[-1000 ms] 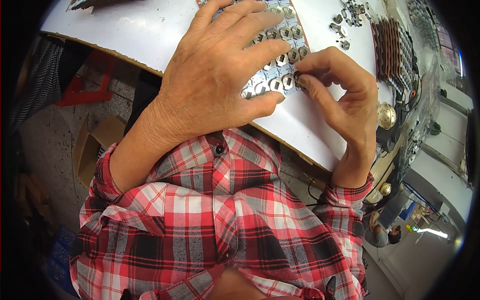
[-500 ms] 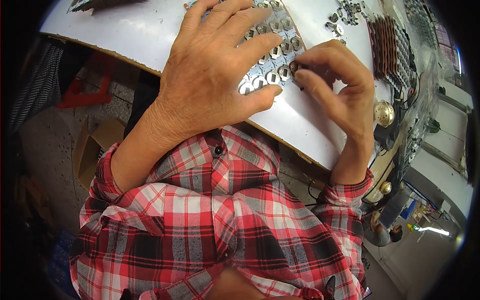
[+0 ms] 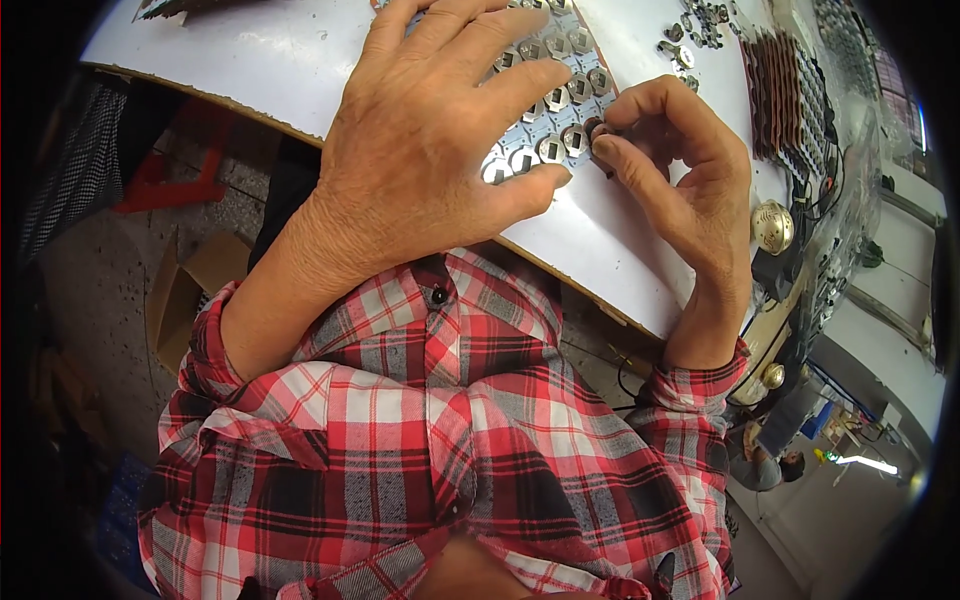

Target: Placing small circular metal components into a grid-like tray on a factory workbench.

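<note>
A light blue circuit board panel [image 3: 549, 128] lies on the white table, carrying rows of small round metal clips with dark square gaps. My left hand [image 3: 425, 135] rests over its left part with fingers spread, hiding much of it. At the panel's near right corner, my right hand [image 3: 680, 160] pinches a small round metal clip [image 3: 598, 132] between thumb and forefinger. The clip is mostly hidden by the fingertips, so whether it touches the board I cannot tell.
Loose metal clips [image 3: 705, 22] lie scattered at the far right of the table [image 3: 270, 75]. Beside them is a stack of filled panels [image 3: 785, 95]. A round metallic object [image 3: 772, 228] sits right of my wrist. The table's near edge runs below my hands.
My right thumb and forefinger have closed together around the clip at the panel's corner. The panel and table items appear shifted slightly right and down; my left hand stays spread.
</note>
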`<state>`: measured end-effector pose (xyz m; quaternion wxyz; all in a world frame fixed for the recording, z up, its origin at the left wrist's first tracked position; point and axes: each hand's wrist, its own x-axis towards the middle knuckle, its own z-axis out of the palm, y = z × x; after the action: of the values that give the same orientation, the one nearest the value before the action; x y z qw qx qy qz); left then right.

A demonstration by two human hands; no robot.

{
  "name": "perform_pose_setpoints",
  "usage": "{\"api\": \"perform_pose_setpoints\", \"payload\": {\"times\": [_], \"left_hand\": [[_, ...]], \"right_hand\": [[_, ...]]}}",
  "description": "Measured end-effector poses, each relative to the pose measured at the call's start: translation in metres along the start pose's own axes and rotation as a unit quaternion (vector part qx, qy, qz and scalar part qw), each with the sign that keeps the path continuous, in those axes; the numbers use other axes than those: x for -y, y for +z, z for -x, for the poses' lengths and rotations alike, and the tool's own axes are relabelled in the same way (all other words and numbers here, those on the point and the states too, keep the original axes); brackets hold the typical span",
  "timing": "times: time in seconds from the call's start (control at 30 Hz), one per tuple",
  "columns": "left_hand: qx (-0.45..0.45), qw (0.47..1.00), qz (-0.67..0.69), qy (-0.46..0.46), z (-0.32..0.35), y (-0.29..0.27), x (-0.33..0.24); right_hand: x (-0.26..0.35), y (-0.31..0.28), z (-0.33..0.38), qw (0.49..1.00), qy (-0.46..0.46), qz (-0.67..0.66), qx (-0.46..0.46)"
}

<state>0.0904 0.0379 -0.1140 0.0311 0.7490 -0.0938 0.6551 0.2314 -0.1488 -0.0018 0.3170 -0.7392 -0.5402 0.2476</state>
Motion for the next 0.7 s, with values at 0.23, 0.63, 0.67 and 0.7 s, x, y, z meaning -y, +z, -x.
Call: {"api": "perform_pose_setpoints", "payload": {"times": [0.23,0.63,0.67,0.7], "left_hand": [[0.004,1.0,-0.005,-0.001,-0.005,0.012,-0.002],[0.008,1.0,-0.01,-0.004,-0.006,0.012,-0.004],[0.008,1.0,-0.011,-0.004,-0.007,0.015,-0.003],[0.007,1.0,-0.011,-0.005,-0.006,0.012,-0.003]], "right_hand": [[0.002,0.003,0.0,1.0,-0.001,-0.012,-0.006],[-0.001,0.009,0.0,0.997,-0.008,-0.061,-0.038],[0.0,0.008,0.001,0.998,0.009,-0.056,-0.028],[0.0,0.008,0.001,0.998,0.009,-0.056,-0.028]]}}
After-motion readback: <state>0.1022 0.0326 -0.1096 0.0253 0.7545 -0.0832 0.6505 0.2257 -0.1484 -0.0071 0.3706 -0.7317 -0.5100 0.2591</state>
